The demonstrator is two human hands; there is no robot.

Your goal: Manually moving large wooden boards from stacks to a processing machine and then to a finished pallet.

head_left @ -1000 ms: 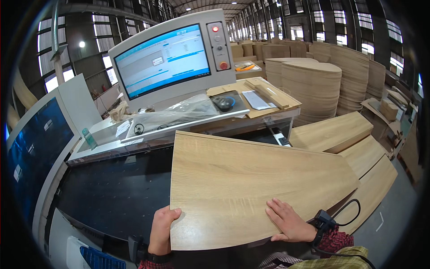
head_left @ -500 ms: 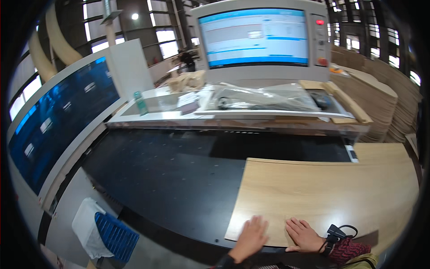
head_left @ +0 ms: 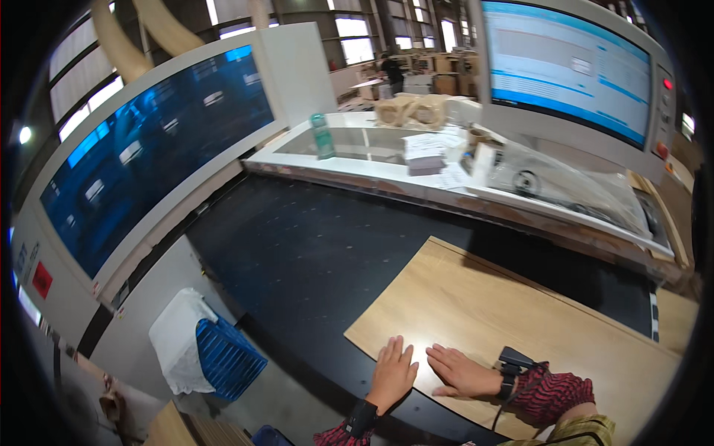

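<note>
Here, in the head view, the left hand and right hand lie flat, fingers spread, gripping nothing, side by side on the near corner of the pale rectangular wood-veneer panel resting on the black machine table. Even downward palm pressure would keep it sliding squarely. Below left, a blue ribbed plastic basket holds a white sack.

Blue-white screen upper right; red label far left.
</note>
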